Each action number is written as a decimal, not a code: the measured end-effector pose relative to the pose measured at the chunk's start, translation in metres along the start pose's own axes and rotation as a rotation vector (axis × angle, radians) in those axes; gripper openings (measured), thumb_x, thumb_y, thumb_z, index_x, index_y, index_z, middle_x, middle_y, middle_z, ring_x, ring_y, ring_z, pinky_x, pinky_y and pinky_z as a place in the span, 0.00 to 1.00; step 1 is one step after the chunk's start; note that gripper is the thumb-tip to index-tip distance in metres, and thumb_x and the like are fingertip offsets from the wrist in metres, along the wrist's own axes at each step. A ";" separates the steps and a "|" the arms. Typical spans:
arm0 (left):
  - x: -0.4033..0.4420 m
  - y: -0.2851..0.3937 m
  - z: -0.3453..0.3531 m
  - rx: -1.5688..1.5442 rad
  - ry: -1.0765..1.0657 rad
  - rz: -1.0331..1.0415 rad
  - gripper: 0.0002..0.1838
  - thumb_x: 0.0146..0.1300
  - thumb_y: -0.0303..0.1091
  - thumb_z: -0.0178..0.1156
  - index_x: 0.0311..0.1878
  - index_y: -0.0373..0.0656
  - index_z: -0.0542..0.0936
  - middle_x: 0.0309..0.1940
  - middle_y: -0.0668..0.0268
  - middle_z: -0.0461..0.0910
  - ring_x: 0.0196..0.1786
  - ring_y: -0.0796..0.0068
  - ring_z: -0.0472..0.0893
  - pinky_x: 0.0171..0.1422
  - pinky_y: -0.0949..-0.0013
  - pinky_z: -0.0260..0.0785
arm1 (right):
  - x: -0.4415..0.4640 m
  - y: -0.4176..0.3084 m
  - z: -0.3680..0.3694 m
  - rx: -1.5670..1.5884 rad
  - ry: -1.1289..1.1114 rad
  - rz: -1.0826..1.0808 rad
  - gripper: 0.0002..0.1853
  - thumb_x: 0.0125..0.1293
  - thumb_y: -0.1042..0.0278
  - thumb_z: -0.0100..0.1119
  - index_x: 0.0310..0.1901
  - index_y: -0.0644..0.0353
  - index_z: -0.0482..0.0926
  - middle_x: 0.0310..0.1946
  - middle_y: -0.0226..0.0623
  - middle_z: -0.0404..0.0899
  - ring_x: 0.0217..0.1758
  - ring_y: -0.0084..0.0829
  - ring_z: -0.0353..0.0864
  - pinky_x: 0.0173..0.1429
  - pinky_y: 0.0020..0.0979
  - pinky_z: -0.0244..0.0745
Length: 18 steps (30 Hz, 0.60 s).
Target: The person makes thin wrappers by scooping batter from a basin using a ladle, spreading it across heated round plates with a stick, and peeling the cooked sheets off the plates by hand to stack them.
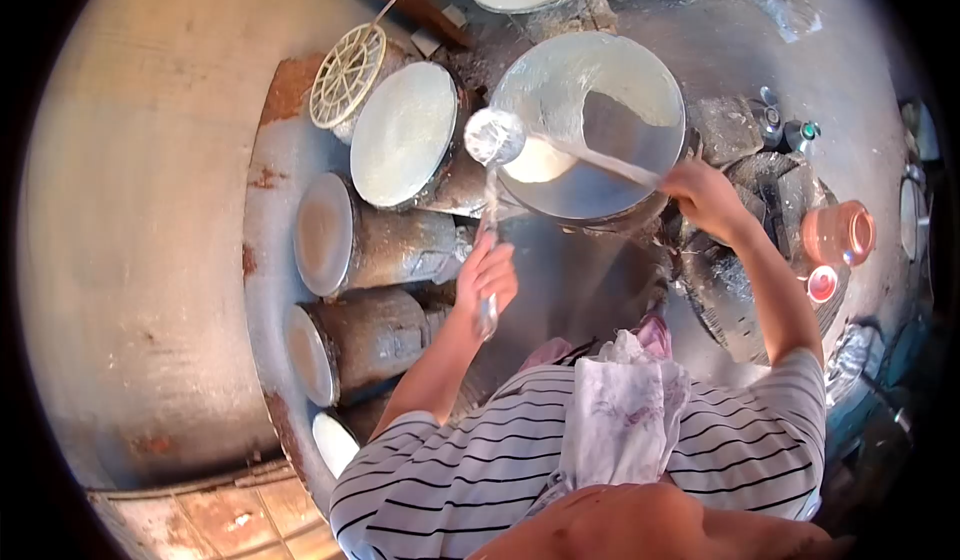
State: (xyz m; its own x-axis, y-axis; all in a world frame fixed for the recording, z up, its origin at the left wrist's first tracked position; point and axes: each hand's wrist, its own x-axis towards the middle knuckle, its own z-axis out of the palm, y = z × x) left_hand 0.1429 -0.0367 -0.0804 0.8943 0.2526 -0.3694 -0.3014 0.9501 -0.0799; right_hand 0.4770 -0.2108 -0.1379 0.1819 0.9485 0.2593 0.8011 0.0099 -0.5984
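My left hand point(487, 278) is wrapped round the handle of a whitish, batter-coated ladle point(495, 138). The ladle's bowl is over the near-left rim of a large round pan point(628, 196). From the other side, my right hand point(708, 200) grips the end of a long pale flat stick point(618, 165), which reaches left across the pan toward the ladle's bowl. Whether the stick's tip touches the ladle I cannot tell. Inside the pan, a pale mound of batter or dough point(540, 160) lies below the stick. A thin whitish layer point(575, 70) coats the far part of the pan.
Left of the pan, a white-topped round griddle point(405, 132) and several drum-like stoves point(385, 245) line the wall. A spoked round rack point(348, 75) leans behind. On the right stand a worn round block point(745, 260), an orange-brown pot point(832, 232) and a red cup point(822, 283).
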 end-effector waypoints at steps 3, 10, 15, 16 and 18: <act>-0.054 0.029 0.021 0.273 -0.144 0.045 0.20 0.75 0.43 0.41 0.24 0.48 0.66 0.13 0.75 0.60 0.10 0.88 0.60 0.10 0.80 0.53 | -0.060 -0.056 0.037 0.338 0.272 0.369 0.18 0.47 0.88 0.57 0.41 0.60 0.82 0.40 0.32 0.80 0.40 0.26 0.80 0.39 0.26 0.76; -0.058 0.100 0.004 -0.306 -0.367 -0.282 0.21 0.72 0.42 0.46 0.21 0.46 0.62 0.09 0.75 0.58 0.08 0.82 0.58 0.11 0.78 0.55 | 0.123 -0.198 0.310 1.303 0.602 0.670 0.20 0.65 0.70 0.55 0.59 0.55 0.70 0.34 0.33 0.78 0.25 0.19 0.71 0.25 0.20 0.65; -0.125 0.127 0.014 -0.235 -0.420 -0.336 0.22 0.73 0.42 0.45 0.20 0.46 0.61 0.09 0.75 0.58 0.09 0.82 0.59 0.12 0.77 0.56 | 0.104 -0.245 0.346 1.362 0.870 0.849 0.21 0.67 0.67 0.55 0.60 0.49 0.64 0.26 0.26 0.68 0.20 0.17 0.64 0.19 0.21 0.58; -0.130 0.131 0.016 -0.235 -0.411 -0.342 0.22 0.73 0.42 0.45 0.20 0.46 0.61 0.10 0.75 0.58 0.09 0.83 0.59 0.12 0.78 0.56 | 0.091 -0.254 0.342 1.342 0.897 0.864 0.22 0.67 0.67 0.55 0.60 0.49 0.63 0.26 0.26 0.68 0.19 0.16 0.63 0.18 0.21 0.57; -0.135 0.136 0.015 -0.207 -0.435 -0.377 0.23 0.73 0.42 0.44 0.20 0.45 0.61 0.10 0.74 0.58 0.09 0.83 0.59 0.12 0.78 0.56 | 0.076 -0.274 0.330 1.265 0.975 0.933 0.22 0.68 0.67 0.54 0.61 0.46 0.62 0.21 0.23 0.66 0.16 0.14 0.59 0.17 0.19 0.52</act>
State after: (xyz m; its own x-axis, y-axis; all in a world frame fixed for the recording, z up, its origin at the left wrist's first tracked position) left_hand -0.0140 0.0611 -0.0274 0.9918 -0.0013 0.1282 0.0434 0.9443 -0.3263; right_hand 0.0833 -0.0373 -0.2041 0.8533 0.2927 -0.4314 -0.5095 0.2925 -0.8092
